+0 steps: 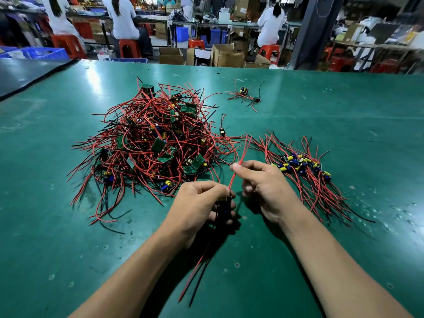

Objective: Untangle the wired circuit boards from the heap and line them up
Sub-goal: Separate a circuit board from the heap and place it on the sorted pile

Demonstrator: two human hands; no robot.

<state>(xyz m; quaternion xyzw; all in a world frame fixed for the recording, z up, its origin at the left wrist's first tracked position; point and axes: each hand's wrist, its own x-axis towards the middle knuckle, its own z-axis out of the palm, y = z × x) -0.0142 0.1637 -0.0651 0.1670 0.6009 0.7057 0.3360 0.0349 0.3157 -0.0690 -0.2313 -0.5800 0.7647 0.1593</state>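
Closest in, a red and a black pair of trailing wires [197, 271] hang down between the person's two bare forearms and end just above the green surface [344, 111]. They run up into the left hand [199, 203], whose fingers are curled tight round a small dark board [223, 210]; most of it is hidden in the fist, with only a bit of blue showing. From the top of that fist two red leads [232, 180] rise and fan out, and the right hand [263, 187] pinches them between thumb and forefinger, its other fingers loosely curled underneath. Just left of the hands lies the heap [151, 143], a thick tangle of red and black wire with green boards and yellow and blue parts poking through. To the right, just beside the right wrist, a row [302, 166] of boards lies side by side, wires fanning out both towards the person and away. One stray board [222, 131] sits between heap and row, and a small cluster [246, 95] of a few wired boards lies well apart, farther back. A black mat [23, 74] covers the far left corner. Beyond the edge there are cardboard boxes [226, 55], blue crates [43, 52], and people in white seated on red stools [129, 48] at other benches.
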